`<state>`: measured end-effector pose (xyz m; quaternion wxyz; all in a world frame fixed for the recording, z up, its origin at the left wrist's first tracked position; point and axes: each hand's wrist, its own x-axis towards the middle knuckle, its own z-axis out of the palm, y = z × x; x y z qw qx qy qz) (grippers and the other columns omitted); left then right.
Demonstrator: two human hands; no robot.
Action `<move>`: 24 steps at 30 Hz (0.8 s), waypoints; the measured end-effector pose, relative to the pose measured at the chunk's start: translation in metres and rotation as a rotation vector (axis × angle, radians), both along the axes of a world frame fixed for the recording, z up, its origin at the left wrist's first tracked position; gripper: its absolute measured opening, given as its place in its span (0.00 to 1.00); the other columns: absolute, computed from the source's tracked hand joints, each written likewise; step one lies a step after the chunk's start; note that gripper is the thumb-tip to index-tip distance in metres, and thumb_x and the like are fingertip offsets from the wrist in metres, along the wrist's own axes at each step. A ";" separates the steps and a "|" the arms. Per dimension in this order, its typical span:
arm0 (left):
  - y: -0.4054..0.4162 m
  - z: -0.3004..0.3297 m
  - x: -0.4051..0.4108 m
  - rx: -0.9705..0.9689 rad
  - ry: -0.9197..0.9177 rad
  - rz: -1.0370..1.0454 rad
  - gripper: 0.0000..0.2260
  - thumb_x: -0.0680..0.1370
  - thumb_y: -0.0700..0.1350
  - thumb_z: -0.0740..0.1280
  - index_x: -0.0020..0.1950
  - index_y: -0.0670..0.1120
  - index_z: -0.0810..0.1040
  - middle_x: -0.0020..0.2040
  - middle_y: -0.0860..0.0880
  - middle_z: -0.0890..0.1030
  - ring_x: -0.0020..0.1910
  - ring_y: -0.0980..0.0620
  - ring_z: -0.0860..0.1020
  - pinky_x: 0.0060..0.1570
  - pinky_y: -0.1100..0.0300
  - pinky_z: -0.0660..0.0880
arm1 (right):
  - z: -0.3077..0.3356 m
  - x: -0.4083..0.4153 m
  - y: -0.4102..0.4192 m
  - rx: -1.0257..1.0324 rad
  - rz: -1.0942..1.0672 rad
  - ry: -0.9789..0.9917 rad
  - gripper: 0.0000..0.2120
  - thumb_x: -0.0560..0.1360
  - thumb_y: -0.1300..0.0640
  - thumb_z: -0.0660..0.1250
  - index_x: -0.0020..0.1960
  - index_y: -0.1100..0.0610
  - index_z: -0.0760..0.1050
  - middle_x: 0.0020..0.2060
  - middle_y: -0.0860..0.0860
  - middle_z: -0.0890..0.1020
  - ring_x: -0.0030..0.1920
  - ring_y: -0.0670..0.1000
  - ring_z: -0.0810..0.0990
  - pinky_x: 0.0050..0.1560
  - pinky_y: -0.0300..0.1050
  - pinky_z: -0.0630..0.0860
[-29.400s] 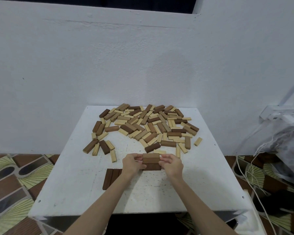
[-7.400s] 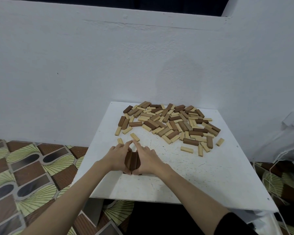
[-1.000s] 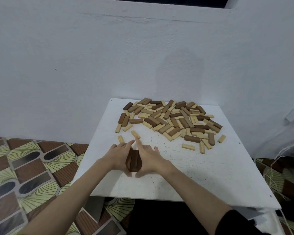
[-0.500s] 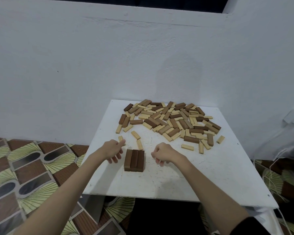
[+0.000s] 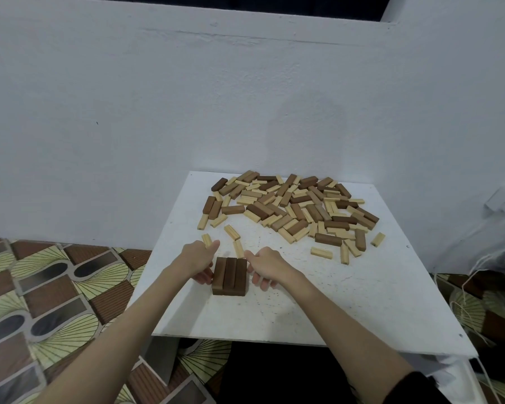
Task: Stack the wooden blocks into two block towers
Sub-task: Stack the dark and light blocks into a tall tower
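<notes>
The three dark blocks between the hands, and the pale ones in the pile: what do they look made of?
Three dark blocks: apparently wood, dark brown, perhaps stained, with a smooth matte look; sharp rectangular edges, no gloss.
Pale blocks: seemingly light unstained wood, like pine; faint lengthwise streaks suggest grain.
Table: a white painted board with specks; its core is not visible.

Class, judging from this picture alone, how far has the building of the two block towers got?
Done: one row of three dark brown wooden blocks lies side by side on the white table. In hand: left hand and right hand flank that row. Left: the scattered pile of light and dark blocks is unstacked; no second tower shows.
</notes>
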<state>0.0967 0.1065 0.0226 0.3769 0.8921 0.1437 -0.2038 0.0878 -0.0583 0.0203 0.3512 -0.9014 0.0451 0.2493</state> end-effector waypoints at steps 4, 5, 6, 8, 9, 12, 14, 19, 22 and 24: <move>-0.002 0.003 -0.001 0.037 -0.011 -0.031 0.25 0.82 0.57 0.51 0.46 0.37 0.75 0.34 0.44 0.80 0.29 0.49 0.79 0.33 0.62 0.77 | -0.002 0.000 0.000 -0.013 -0.005 -0.010 0.24 0.82 0.46 0.51 0.53 0.64 0.76 0.37 0.55 0.80 0.27 0.51 0.75 0.30 0.39 0.69; -0.001 0.003 -0.001 0.070 -0.022 -0.052 0.24 0.82 0.57 0.51 0.47 0.37 0.74 0.37 0.43 0.81 0.31 0.48 0.79 0.34 0.62 0.76 | -0.003 0.001 -0.001 -0.027 -0.008 -0.035 0.22 0.81 0.46 0.53 0.51 0.64 0.76 0.38 0.56 0.81 0.28 0.52 0.75 0.31 0.40 0.71; 0.001 0.003 -0.001 0.124 -0.061 -0.088 0.23 0.81 0.57 0.52 0.49 0.38 0.74 0.43 0.43 0.81 0.37 0.47 0.80 0.36 0.62 0.75 | -0.003 0.001 -0.002 -0.051 0.005 -0.087 0.20 0.81 0.47 0.55 0.49 0.63 0.75 0.41 0.57 0.82 0.31 0.53 0.77 0.34 0.42 0.74; 0.007 -0.002 0.001 0.190 -0.189 -0.207 0.21 0.79 0.58 0.59 0.58 0.40 0.73 0.55 0.45 0.79 0.52 0.47 0.78 0.47 0.60 0.72 | -0.004 0.004 -0.006 -0.064 0.080 -0.188 0.13 0.79 0.51 0.61 0.55 0.60 0.74 0.49 0.57 0.80 0.43 0.55 0.79 0.46 0.48 0.76; 0.011 -0.004 0.002 0.166 -0.236 -0.288 0.23 0.76 0.57 0.65 0.63 0.42 0.71 0.60 0.46 0.76 0.57 0.48 0.75 0.53 0.59 0.70 | -0.003 0.004 -0.008 -0.037 0.139 -0.196 0.16 0.77 0.53 0.64 0.62 0.58 0.71 0.52 0.55 0.78 0.49 0.54 0.77 0.50 0.49 0.75; 0.014 -0.010 0.000 0.202 -0.274 -0.549 0.40 0.65 0.56 0.77 0.70 0.48 0.62 0.66 0.51 0.71 0.66 0.51 0.65 0.65 0.53 0.64 | -0.006 0.004 -0.008 0.005 0.312 -0.162 0.43 0.67 0.53 0.76 0.74 0.51 0.54 0.62 0.54 0.71 0.61 0.55 0.69 0.59 0.51 0.71; 0.012 -0.016 -0.002 0.304 -0.318 -0.625 0.47 0.61 0.58 0.79 0.73 0.49 0.58 0.68 0.53 0.69 0.69 0.51 0.61 0.67 0.53 0.60 | -0.013 0.002 -0.004 -0.053 0.363 -0.220 0.55 0.61 0.48 0.80 0.76 0.47 0.47 0.64 0.53 0.69 0.64 0.56 0.66 0.63 0.57 0.68; 0.009 -0.026 -0.004 0.342 -0.349 -0.620 0.51 0.61 0.57 0.79 0.75 0.48 0.51 0.70 0.53 0.67 0.72 0.50 0.57 0.69 0.52 0.57 | -0.028 0.000 0.001 -0.092 0.408 -0.368 0.61 0.59 0.44 0.80 0.77 0.45 0.40 0.64 0.53 0.69 0.62 0.55 0.65 0.62 0.55 0.67; 0.010 -0.028 -0.003 0.336 -0.341 -0.609 0.51 0.63 0.56 0.78 0.75 0.49 0.51 0.70 0.53 0.67 0.72 0.49 0.58 0.69 0.52 0.57 | -0.031 -0.002 0.003 -0.092 0.416 -0.409 0.59 0.60 0.43 0.78 0.77 0.45 0.41 0.63 0.51 0.70 0.61 0.55 0.66 0.60 0.53 0.68; 0.010 -0.029 -0.002 0.331 -0.340 -0.610 0.50 0.63 0.56 0.78 0.75 0.49 0.51 0.69 0.53 0.68 0.72 0.49 0.58 0.69 0.52 0.58 | -0.030 -0.004 0.004 -0.089 0.417 -0.417 0.58 0.61 0.42 0.78 0.77 0.47 0.41 0.62 0.51 0.70 0.60 0.55 0.66 0.60 0.53 0.68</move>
